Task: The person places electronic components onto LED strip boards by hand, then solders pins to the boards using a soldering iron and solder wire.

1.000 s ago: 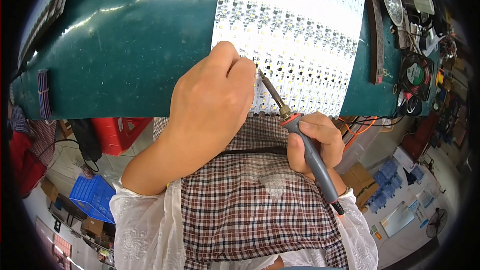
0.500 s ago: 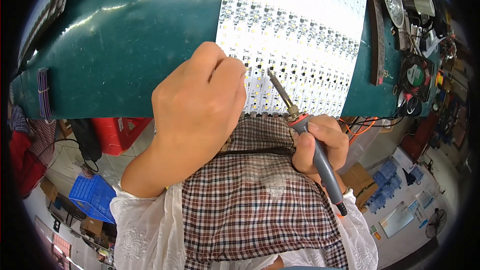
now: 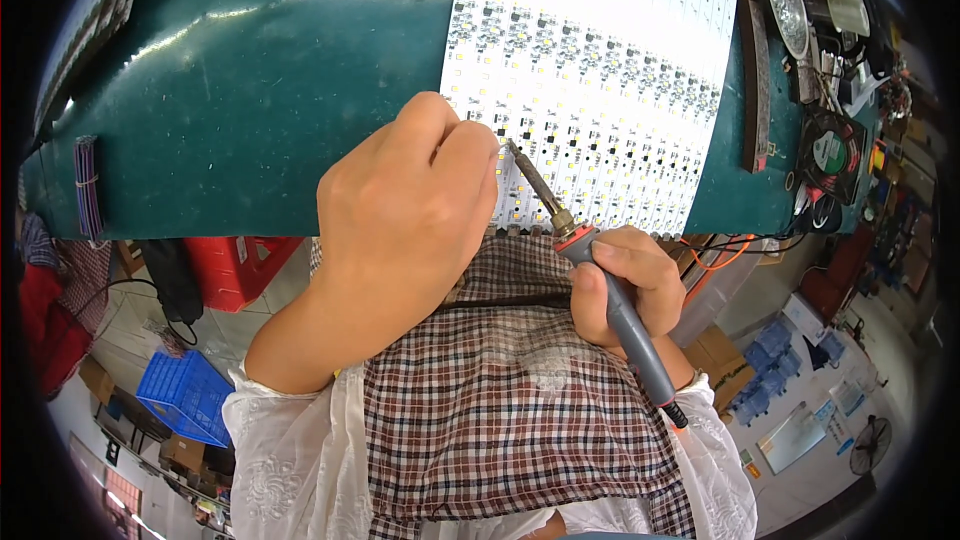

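A white panel of LED circuit boards (image 3: 590,70), marked with rows of small yellow LEDs and black chips, lies at the near edge of the green table. In my right hand (image 3: 635,285) is a grey and red soldering iron (image 3: 625,320), gripped like a pen. Its tip points up and left, at or just above a chip near the panel's left side. My left hand (image 3: 410,200) is closed over the panel's lower left edge, its fingertips close to the iron's tip. Whatever those fingers pinch is hidden behind the hand.
A dark bar (image 3: 754,85) lies right of the panel, near a small fan (image 3: 832,152) and a round metal dish (image 3: 786,2). Tied wires (image 3: 88,185) rest at the table's left. Below stand a red crate (image 3: 225,275) and a blue crate (image 3: 185,395).
The soldering iron's tip has moved left along the chip row, closer to my left fingers. My left hand and the panel have shifted slightly to the right.
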Motion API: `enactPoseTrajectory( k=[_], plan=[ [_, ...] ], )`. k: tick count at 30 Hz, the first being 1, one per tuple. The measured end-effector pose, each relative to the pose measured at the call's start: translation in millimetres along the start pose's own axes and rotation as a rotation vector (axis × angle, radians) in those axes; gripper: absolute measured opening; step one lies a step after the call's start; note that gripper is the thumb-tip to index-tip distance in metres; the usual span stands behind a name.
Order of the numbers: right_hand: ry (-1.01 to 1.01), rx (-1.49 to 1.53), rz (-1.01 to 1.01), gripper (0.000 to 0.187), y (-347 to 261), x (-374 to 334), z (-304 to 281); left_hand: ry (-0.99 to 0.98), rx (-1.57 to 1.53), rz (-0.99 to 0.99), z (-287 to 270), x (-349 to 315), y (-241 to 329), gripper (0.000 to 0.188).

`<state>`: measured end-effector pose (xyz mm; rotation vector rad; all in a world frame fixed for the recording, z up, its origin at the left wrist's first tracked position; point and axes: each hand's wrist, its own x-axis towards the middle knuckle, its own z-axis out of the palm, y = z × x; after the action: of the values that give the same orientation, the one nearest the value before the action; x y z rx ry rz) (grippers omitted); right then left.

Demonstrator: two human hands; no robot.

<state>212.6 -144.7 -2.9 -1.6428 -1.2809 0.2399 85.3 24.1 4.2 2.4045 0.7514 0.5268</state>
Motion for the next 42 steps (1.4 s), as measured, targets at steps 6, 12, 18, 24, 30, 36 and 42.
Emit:
enactPoseTrajectory(
  k=[6, 12, 18, 24, 30, 36, 42],
  plan=[
    [-0.009, -0.023, -0.036, 0.028, -1, 1, 2, -0.046, -0.038, -0.024, -2, 2, 0, 0.014],
    [-0.013, -0.050, -0.041, 0.028, -2, 0, 2, -0.040, -0.030, 0.008, 1, 2, -4, 0.014],
    [-0.005, -0.043, -0.038, 0.029, -1, 0, 3, -0.036, -0.104, -0.039, 0, 3, 0, 0.014],
    [-0.010, -0.032, -0.035, 0.028, -3, 1, 2, -0.031, -0.056, -0.004, -2, 2, -4, 0.015],
    [0.039, 0.002, -0.018, 0.024, -2, -4, -1, -0.009, -0.039, -0.043, -8, -1, -3, 0.015],
    [0.037, 0.052, 0.004, 0.024, -5, -3, 0, 0.021, -0.074, -0.052, -12, 0, -8, 0.016],
    [0.000, 0.011, 0.001, 0.025, -5, 2, 8, 0.015, -0.082, -0.048, -9, -3, -12, 0.017]
  ],
)
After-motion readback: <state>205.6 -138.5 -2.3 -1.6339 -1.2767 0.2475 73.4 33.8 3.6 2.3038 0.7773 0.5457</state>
